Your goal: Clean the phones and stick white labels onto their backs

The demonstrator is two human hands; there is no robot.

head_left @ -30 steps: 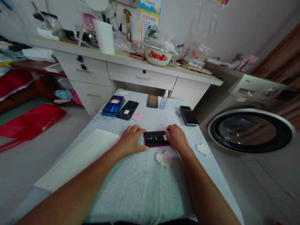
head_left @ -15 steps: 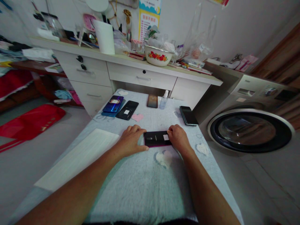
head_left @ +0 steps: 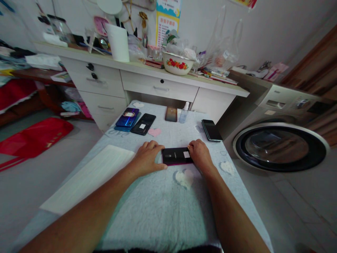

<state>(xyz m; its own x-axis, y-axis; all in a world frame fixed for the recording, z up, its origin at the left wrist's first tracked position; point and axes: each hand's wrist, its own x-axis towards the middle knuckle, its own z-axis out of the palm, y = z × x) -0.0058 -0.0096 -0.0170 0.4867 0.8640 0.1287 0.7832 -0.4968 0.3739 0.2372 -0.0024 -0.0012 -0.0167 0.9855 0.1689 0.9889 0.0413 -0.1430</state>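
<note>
A dark phone (head_left: 175, 155) with a white sticker and a magenta lower edge lies back side up on the cloth-covered table (head_left: 168, 211). At its left end, my left hand (head_left: 150, 158) grips the edge between thumb and fingers. My right hand (head_left: 201, 154) pinches the right end, fingers curled at the corner. Farther back on the left lie a blue phone (head_left: 127, 117) and a black phone (head_left: 143, 124) with a white sticker. On the right side rests a dark phone stack (head_left: 212, 130).
A clear spray bottle (head_left: 184, 113) and a blurred brown square (head_left: 171, 114) sit at the table's far end. A white cloth strip (head_left: 89, 179) lies left of my arm. Beyond stands a white desk (head_left: 160, 84); a washing machine (head_left: 279, 130) is at the right.
</note>
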